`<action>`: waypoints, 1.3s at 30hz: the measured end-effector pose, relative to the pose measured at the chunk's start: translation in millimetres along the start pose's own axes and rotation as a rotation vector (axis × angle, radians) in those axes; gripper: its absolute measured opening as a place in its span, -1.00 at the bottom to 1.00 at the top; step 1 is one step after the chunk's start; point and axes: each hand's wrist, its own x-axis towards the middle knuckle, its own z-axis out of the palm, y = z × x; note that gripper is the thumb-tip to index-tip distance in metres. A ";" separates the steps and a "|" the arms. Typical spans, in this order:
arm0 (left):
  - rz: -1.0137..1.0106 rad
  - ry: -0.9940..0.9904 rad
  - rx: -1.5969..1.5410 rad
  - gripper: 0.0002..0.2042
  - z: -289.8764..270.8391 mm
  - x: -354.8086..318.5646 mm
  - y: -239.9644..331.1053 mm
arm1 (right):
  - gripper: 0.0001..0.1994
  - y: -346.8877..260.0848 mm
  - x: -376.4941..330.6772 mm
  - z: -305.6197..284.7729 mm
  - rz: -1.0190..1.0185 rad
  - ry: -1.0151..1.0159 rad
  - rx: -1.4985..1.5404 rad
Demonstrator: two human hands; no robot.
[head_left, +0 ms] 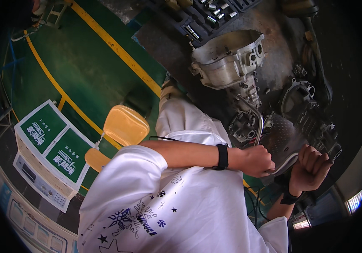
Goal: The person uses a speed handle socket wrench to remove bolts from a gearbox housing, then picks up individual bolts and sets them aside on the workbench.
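Observation:
A bent steel speed brace (260, 124) runs down from the small metal assembly (250, 95) below a large silver bell-shaped housing (225, 61). My left hand (256, 161) is closed around the brace's cranked middle. At its other end, my right hand (310, 168) is curled shut around the handle, partly hiding it. The brace's upper tip meets the assembly, but the fastener there is too small to make out. Beside it sits a smaller metal part (243, 128) with several openings.
Metal sockets lie in a dark tool case (202, 23) beyond the housing. A dark gearbox casing (313, 122) rests on the right of the worktable (273, 55). On the green floor to the left stand a yellow-orange chair (126, 125) and a white console (42, 179).

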 end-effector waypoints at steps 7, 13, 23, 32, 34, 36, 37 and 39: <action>-0.029 -0.041 -0.025 -0.86 -1.8 0.3 -8.3 | -0.49 10.8 2.6 6.4 -0.009 -0.031 -0.039; -0.101 0.007 -0.041 -0.87 3.0 -0.3 -10.3 | -0.50 16.9 6.9 4.3 -0.012 -0.138 -0.034; -0.178 0.112 0.078 -0.87 -29.1 -19.6 13.3 | -0.54 7.1 -8.3 -23.6 0.196 0.450 0.046; -0.171 0.637 0.818 -0.85 -94.8 101.1 -18.6 | -0.52 4.6 -67.0 -4.0 0.021 -0.099 -0.399; -0.144 0.634 0.798 -0.80 -42.2 122.2 -36.7 | -0.52 2.7 -52.9 11.2 0.016 -0.127 -0.467; -0.042 0.337 0.508 -0.79 16.3 98.8 -46.1 | -0.52 5.7 -39.9 3.1 0.118 -0.006 -0.367; -0.028 0.155 0.234 -0.79 54.8 78.3 -54.0 | -0.53 -6.0 -29.1 -6.1 0.207 0.026 -0.357; -0.164 -0.217 -0.135 -0.77 16.0 36.7 -22.2 | -0.52 -6.5 -27.2 -44.1 0.262 0.322 -0.303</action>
